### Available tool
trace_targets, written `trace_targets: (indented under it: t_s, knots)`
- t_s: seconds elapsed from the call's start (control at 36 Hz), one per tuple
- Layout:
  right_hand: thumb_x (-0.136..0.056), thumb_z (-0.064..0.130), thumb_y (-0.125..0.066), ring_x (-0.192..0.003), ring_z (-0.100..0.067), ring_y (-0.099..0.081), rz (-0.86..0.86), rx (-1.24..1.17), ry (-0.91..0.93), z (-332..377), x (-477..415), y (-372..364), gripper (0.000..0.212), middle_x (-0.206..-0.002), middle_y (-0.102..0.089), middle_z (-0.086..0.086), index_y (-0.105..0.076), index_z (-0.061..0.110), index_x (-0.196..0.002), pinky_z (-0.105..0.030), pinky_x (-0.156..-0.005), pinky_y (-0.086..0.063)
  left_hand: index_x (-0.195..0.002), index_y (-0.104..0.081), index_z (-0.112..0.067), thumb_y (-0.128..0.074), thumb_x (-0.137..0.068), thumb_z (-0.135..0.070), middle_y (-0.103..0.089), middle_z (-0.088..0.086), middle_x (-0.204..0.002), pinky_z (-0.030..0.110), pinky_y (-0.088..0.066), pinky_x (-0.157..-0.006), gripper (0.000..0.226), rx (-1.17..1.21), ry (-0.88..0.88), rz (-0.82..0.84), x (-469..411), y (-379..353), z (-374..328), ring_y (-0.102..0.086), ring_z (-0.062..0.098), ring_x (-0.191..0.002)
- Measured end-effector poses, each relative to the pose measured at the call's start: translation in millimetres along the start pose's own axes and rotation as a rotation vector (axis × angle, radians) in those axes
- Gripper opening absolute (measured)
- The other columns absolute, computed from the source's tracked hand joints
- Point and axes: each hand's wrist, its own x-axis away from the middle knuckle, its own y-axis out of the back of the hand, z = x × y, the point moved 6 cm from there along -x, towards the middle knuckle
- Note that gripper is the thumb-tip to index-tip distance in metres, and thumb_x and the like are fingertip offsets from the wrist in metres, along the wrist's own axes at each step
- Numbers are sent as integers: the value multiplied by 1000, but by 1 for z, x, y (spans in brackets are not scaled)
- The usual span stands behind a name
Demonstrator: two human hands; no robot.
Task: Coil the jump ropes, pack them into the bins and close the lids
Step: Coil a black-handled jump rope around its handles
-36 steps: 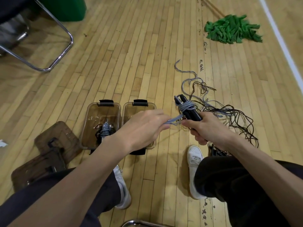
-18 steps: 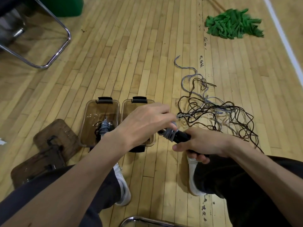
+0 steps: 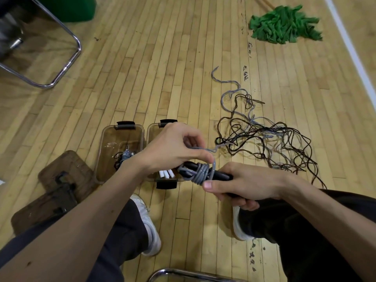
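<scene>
Winding is the step in hand: the person, seated over a wooden floor, is coiling a grey rope round a pair of black handles. The right hand is wrapped round the near end of those handles and holds them roughly level above the floor, just in front of the knees. The left hand pinches the rope between thumb and fingertips right above the wraps. From that pinch the free length runs off to the right into the tangle of ropes lying loose on the floor. Several turns sit tight on the handles. Much of the grey line looks unwound and mixed in with darker cord, so this rope seems only partly coiled.

Two bins stand side by side just beyond the hands, both open. The left bin has a coiled bundle in it. The right bin, partly hidden by the left hand, shows white handles at its near end. The brown lids lie on the floor to the left, apart from the bins, so closing is not yet done.

The next move likely calls for the left hand to carry the rope round the handles for another turn while drawing slack out of the tangle. A snag with the dark cord there could drag the whole heap along. Once the tail is wound, it will need tucking before the bundle goes into a bin.
</scene>
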Motion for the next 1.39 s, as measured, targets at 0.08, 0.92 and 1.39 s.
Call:
trace_targets:
  t_s: [0.08,0.92,1.39]
  knots:
    - [-89,60,-63,-40,-19,-37,31,-72,62,4,3,-2,50,-53,-42,-5,-55,12,-77,-24,-42,-35,-78,-73,-12,-85,-67,-37,-71,1,-75,22,-52,-64,30,129,46,63,-1,-1,0,-64,9,-68]
    - [-87,56,-59,-39,-17,-37,-329,-255,384,15,26,50,48,-52,-41,-4,-52,10,-75,-21,-40,-36,-77,-60,-11,-29,-101,-58,-71,6,-71,40,-54,-79,62,5,237,165,0,-39,11,-67,23,-73]
    - [-85,53,-62,-47,-16,-32,-647,-362,279,0,20,82,48,-59,-41,-4,-51,7,-84,-26,-41,-30,-98,-69,-14,-57,-90,-52,-70,4,-79,33,-59,-68,41,133,321,227,11,-12,9,-67,14,-64]
